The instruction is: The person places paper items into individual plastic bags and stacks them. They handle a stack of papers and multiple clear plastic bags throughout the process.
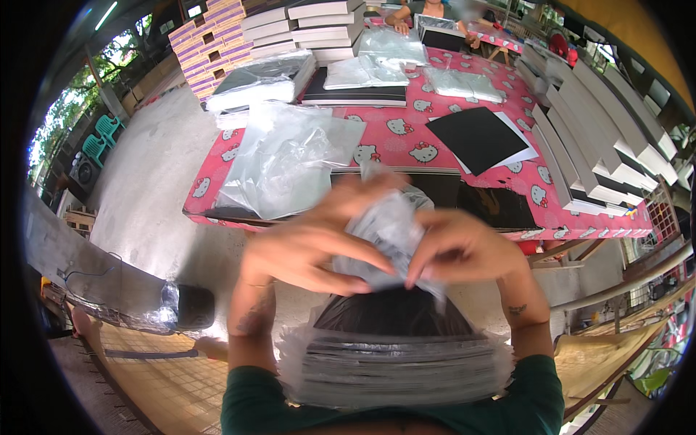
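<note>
Close in front of my body, a crumpled clear plastic bag (388,225) is bunched up between my two hands. My left hand (312,246) grips its left side, fingers curled inward and blurred by motion. On the other side my right hand (467,246) pinches the plastic between thumb and fingers, also blurred. Just below the hands, a black flat surface (395,313) shows at the top of a thick stack of plastic-wrapped dark flat pieces (399,366) against my body. What the bag contains is not clear.
A table with a pink cartoon-print cover (399,127) stands ahead. On it lie loose clear plastic bags (283,163), black and white sheets (478,141), wrapped packs (264,76) and tall stacks of white-edged boxes (602,138). A person (431,11) is at the far end.
</note>
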The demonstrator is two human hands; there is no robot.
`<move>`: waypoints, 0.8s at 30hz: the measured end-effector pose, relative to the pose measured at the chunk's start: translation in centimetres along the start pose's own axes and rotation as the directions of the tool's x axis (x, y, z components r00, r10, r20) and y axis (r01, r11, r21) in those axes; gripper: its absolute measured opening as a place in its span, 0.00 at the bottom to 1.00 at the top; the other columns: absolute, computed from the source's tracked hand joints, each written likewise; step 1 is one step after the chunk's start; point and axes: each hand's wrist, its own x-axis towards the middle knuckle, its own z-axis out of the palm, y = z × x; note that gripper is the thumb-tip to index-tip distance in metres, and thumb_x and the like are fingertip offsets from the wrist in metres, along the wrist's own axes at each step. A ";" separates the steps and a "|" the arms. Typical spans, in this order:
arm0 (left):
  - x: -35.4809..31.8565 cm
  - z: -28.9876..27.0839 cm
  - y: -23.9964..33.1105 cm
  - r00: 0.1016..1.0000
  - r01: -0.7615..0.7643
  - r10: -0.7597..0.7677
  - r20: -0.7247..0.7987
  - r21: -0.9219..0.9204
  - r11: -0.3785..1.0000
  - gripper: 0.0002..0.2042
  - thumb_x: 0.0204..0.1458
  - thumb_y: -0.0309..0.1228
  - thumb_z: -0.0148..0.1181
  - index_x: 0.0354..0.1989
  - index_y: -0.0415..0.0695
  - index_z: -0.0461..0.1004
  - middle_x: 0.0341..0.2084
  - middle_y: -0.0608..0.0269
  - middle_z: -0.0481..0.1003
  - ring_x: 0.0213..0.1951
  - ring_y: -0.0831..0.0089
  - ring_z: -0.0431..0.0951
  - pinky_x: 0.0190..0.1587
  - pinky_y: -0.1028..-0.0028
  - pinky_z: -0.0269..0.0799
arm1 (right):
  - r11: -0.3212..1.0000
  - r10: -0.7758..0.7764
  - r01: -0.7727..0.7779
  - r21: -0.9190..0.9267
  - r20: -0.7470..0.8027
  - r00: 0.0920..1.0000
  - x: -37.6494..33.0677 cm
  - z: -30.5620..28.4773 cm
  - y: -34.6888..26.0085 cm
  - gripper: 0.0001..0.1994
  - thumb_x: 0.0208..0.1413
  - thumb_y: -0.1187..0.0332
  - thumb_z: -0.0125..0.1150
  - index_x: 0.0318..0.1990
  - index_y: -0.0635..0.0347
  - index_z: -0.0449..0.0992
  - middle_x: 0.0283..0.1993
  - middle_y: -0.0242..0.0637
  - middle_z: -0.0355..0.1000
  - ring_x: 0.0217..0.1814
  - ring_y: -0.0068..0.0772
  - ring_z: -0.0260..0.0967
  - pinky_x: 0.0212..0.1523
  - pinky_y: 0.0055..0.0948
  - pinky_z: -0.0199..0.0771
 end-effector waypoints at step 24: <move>0.0 0.0 0.3 0.974 0.187 -0.196 0.113 -0.887 0.423 0.11 0.57 0.36 0.56 0.33 0.40 0.76 0.20 0.67 0.72 0.25 0.75 0.72 0.31 0.72 0.69 | 0.823 0.484 -0.413 0.390 -0.100 0.869 -9.9 -1.6 9.0 0.13 0.56 0.62 0.59 0.43 0.61 0.74 0.41 0.36 0.73 0.41 0.23 0.70 0.39 0.30 0.72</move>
